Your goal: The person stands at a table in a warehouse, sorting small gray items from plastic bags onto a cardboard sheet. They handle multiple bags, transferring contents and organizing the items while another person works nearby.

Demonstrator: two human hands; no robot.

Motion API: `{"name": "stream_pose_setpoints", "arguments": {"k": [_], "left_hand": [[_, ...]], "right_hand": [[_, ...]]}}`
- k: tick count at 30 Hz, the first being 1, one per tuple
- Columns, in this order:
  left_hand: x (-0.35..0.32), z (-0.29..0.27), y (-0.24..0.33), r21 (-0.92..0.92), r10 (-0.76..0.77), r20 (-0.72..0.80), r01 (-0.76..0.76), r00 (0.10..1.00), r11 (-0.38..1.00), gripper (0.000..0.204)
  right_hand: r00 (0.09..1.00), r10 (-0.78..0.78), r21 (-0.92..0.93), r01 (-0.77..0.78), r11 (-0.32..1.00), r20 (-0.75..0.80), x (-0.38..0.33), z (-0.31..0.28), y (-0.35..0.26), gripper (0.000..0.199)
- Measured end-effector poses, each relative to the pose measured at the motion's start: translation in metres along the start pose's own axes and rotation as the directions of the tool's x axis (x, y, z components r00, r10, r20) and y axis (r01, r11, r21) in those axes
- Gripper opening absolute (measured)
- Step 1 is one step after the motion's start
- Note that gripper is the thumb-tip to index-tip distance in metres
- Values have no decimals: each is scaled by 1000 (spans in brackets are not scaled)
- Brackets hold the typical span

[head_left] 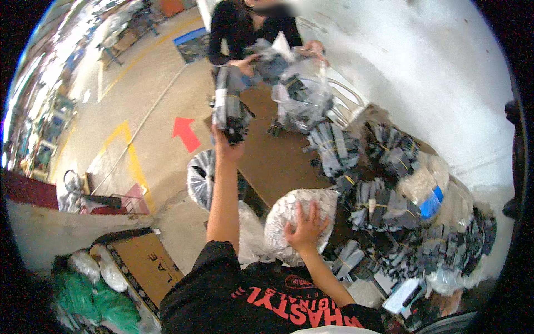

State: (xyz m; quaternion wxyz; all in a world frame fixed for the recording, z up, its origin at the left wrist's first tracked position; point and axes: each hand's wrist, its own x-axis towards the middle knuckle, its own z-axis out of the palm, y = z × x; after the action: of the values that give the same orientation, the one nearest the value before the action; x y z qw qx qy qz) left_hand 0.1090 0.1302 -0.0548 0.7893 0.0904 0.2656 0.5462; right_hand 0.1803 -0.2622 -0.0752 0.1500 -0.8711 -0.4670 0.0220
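My left hand [227,143] reaches far forward over the table's left edge. It grips the near end of a bundle of grey and black fabric pieces [227,106], which has a pale band round it. My right hand [307,227] lies open, fingers spread, on a round plastic bag with whitish contents [283,214] close to my body. Beyond the bundle, another person in dark sleeves has both hands at a clear plastic bag [305,100] with dark pieces inside.
Brown table [272,158] between us. Banded grey bundles [334,146] and a heap of dark pieces [445,245] crowd its right side. Another filled bag [200,178] stands below the left edge. A cardboard box [142,267] and green bags [100,300] lie lower left.
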Motion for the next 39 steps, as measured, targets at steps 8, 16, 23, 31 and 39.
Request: {"name": "stream_pose_setpoints", "arguments": {"k": [8, 16, 23, 31, 39], "left_hand": [[-16, -4, 19, 84, 36, 229, -57, 973, 995, 44], [-19, 2, 13, 75, -25, 160, 13, 987, 997, 37], [-20, 14, -4, 89, -20, 107, 10, 994, 996, 47], [-29, 20, -3, -17, -53, 161, 57, 986, 998, 65], [-38, 93, 47, 62, 102, 361, -132, 927, 989, 71]], "right_hand": [[999, 4, 16, -5, 1000, 50, 2, 0, -3, 81], [999, -32, -14, 32, 999, -1, 0, 3, 1, 82], [1000, -19, 19, 19, 1000, 11, 2, 0, -3, 79], [999, -28, 39, 29, 999, -24, 0, 0, 1, 77], [998, -27, 69, 31, 997, -53, 3, -2, 0, 76]]}}
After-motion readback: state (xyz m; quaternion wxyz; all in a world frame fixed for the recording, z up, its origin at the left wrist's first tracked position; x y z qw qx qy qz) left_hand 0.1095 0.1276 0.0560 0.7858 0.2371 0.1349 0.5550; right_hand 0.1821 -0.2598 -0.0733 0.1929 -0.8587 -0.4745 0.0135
